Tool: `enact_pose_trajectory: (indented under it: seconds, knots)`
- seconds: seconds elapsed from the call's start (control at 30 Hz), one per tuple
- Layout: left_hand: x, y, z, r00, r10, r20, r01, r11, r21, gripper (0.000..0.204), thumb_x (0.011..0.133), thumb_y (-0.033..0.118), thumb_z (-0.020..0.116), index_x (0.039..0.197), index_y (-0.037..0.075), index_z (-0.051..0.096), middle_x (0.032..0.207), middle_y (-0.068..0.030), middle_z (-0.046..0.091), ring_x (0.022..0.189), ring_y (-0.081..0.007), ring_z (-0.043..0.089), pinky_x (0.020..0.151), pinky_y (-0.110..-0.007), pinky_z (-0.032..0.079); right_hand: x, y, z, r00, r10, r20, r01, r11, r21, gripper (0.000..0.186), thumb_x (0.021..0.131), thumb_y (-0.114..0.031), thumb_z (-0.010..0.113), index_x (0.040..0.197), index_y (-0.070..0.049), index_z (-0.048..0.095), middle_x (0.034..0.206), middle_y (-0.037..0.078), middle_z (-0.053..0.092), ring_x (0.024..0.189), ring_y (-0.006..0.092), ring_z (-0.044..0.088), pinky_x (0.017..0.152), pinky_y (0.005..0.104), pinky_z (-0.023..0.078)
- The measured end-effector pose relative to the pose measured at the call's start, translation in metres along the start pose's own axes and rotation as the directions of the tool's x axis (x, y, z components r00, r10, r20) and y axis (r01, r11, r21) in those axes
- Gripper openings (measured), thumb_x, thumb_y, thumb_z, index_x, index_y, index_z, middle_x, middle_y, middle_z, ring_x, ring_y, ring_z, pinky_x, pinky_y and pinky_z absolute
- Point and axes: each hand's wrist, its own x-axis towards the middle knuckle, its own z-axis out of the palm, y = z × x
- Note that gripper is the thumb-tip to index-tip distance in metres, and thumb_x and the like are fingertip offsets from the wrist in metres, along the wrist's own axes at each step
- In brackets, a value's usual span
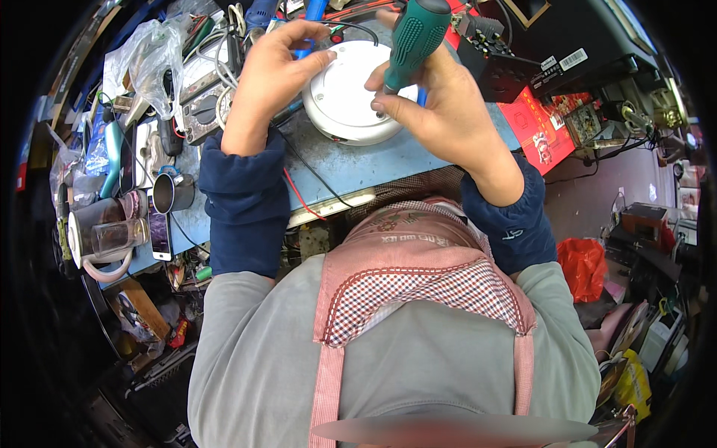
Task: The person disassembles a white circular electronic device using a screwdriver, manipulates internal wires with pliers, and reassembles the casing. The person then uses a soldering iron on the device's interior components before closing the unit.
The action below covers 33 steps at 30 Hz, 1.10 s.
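A round white appliance [348, 98] with a smooth flat face and small holes near its edge lies on the blue work surface. My right hand [455, 112] grips a green-handled screwdriver [415, 41] over the right side of the appliance. The handle stands steeply upward, and the screwdriver's tip is hidden by my fingers. At the appliance's upper left rim is my left hand [280, 69], its thumb stretched toward the rim and apart from the curved fingers. Nothing shows in that hand; whether the thumb presses on the rim I cannot tell.
A multimeter [202, 112], plastic bags [149, 67] and cables crowd the left. A phone [160, 231], a metal cup [173, 193] and a glass jar [119, 237] stand nearer. Red and black leads [302, 196] hang over the front edge. A red printed sheet [536, 128] lies right.
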Motion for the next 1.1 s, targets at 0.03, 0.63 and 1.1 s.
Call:
enact_pose_trajectory:
  seconds: [0.03,0.63,1.1]
  knots:
    - [0.0,-0.003,0.003,0.999,-0.042,0.025,0.042,0.999,-0.006,0.038,0.096,0.021,0.085,0.126,-0.001,0.079,0.109,-0.0132,0.083,0.098,-0.0199,0.077,0.089,-0.035,0.06,0.0,0.004,0.002,1.0,-0.013,0.006,0.013,0.998,0.065,0.077,0.084,-0.001,0.09,0.155,-0.005,0.061,0.099,0.004,0.075,0.098,0.0135,0.072,0.093,0.0329,0.057]
    - [0.0,-0.003,0.01,0.983,-0.163,0.081,0.158,0.985,0.071,0.043,0.103,0.035,0.079,0.126,-0.001,0.078,0.106,-0.0117,0.082,0.095,-0.0164,0.074,0.085,-0.032,0.057,-0.008,0.006,0.001,0.989,0.131,0.074,-0.128,0.991,-0.042,0.066,0.082,0.007,0.085,0.146,0.0,0.069,0.102,0.003,0.078,0.103,0.012,0.068,0.095,0.0318,0.054]
    - [-0.001,-0.011,0.014,0.983,-0.18,0.031,0.178,0.982,0.058,0.047,0.099,0.041,0.079,0.116,-0.004,0.08,0.097,-0.0185,0.081,0.089,-0.0263,0.078,0.081,-0.038,0.059,-0.003,0.003,0.008,0.996,-0.013,0.091,0.023,0.994,-0.105,0.087,0.087,0.008,0.08,0.167,-0.006,0.049,0.104,0.004,0.077,0.098,0.0126,0.07,0.096,0.0312,0.056]
